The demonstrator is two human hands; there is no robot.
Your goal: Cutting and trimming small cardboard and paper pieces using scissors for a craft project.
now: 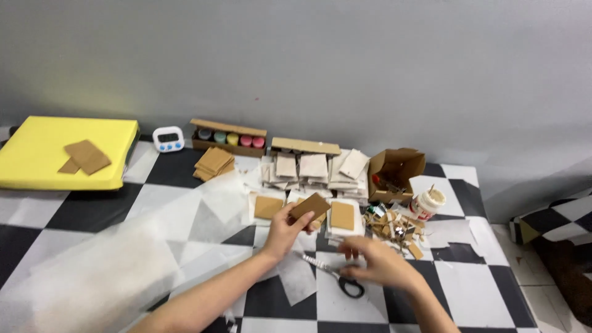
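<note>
Brown card (310, 205), a small rectangle, pinched between thumb and fingers of the left hand (285, 231), held tilted above the checkered table (493, 277) at frame centre.
Right hand (376, 262): fingers spread and loose, resting at the scissors (336, 277), which lie flat on the table; gripping nothing.
Mounted cards (343, 216): two lie on white paper just behind the hands.
White stacks (314, 168): several piles, centre.
Loose card pile (214, 161): upper centre-left, not yet mounted.
Scraps (394, 227): offcuts heaped right of centre, by a glue tub (427, 203) and open box (394, 169).
Paint pots (228, 138), timer (168, 139), yellow pad (37, 154): upper left.
Judgement: cutting largely done, mounting partway.
</note>
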